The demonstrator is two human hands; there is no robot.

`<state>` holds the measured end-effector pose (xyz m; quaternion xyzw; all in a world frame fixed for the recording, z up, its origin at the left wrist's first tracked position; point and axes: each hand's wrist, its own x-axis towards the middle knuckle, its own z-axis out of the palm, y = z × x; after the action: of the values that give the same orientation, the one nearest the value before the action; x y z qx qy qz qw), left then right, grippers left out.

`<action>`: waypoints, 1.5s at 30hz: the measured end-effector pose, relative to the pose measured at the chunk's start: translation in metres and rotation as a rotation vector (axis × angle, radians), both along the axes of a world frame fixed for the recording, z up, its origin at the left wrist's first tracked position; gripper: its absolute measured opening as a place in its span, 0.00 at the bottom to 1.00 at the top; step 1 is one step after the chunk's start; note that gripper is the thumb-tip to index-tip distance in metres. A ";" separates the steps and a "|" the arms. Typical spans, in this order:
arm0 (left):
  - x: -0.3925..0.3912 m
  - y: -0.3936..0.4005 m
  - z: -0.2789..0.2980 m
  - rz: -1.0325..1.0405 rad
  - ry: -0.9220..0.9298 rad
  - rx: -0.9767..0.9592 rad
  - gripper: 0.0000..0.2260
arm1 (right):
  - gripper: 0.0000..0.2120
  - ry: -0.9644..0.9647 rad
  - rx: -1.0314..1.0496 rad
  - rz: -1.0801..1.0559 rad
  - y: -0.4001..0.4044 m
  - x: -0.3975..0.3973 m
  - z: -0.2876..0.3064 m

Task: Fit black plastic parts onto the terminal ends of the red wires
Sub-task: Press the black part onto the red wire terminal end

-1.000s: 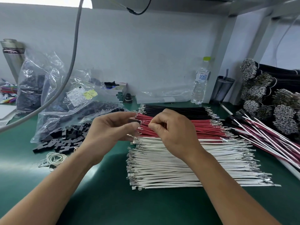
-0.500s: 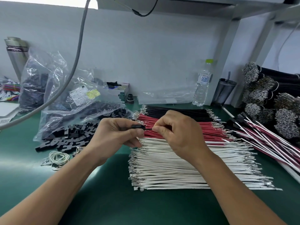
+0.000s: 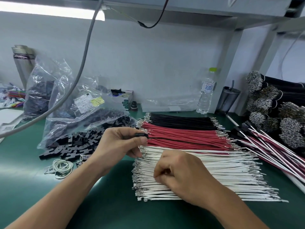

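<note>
A row of red wires (image 3: 184,135) with metal terminal ends lies on the green table between black wires (image 3: 179,119) behind and white wires (image 3: 214,172) in front. My left hand (image 3: 120,144) pinches a small black plastic part (image 3: 141,135) at the left ends of the red wires; a wire leads out of the part to the right. My right hand (image 3: 178,172) rests on the white wires with its fingers curled at their left ends; whether it pinches one is hidden. A heap of loose black plastic parts (image 3: 74,142) lies to the left.
Clear plastic bags (image 3: 71,100) of black parts stand behind the heap. White rubber bands (image 3: 60,167) lie near my left forearm. A water bottle (image 3: 206,93) and a dark cup (image 3: 228,100) stand at the back. Finished wire bundles (image 3: 272,146) fill the right side. A grey cable (image 3: 82,63) hangs across.
My right hand has left the red wires and dropped toward me onto the white wires. My left hand stays at the red wire ends, still pinching the black part.
</note>
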<state>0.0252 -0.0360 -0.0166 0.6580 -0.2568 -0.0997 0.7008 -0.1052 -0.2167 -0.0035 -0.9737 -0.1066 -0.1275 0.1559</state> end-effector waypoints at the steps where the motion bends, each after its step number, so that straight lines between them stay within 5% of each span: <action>1: 0.000 0.000 0.000 0.002 -0.001 0.002 0.13 | 0.01 -0.006 -0.031 0.003 0.001 0.000 -0.001; 4: 0.001 0.000 0.000 0.004 0.001 0.004 0.12 | 0.03 -0.026 -0.015 -0.021 -0.001 0.001 -0.001; 10: 0.002 0.000 0.001 0.004 0.028 -0.003 0.08 | 0.06 -0.112 0.428 -0.087 -0.025 0.017 0.023; 31: -0.002 -0.001 0.003 -0.033 0.030 -0.048 0.10 | 0.01 -0.487 0.295 -0.043 -0.011 0.032 0.001; 45: -0.002 0.000 0.003 -0.046 -0.042 0.030 0.13 | 0.02 -0.451 0.371 -0.050 -0.005 0.037 -0.002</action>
<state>0.0232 -0.0356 -0.0138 0.6644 -0.2848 -0.1058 0.6828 -0.0686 -0.2214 -0.0052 -0.8779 -0.0893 -0.3617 0.3007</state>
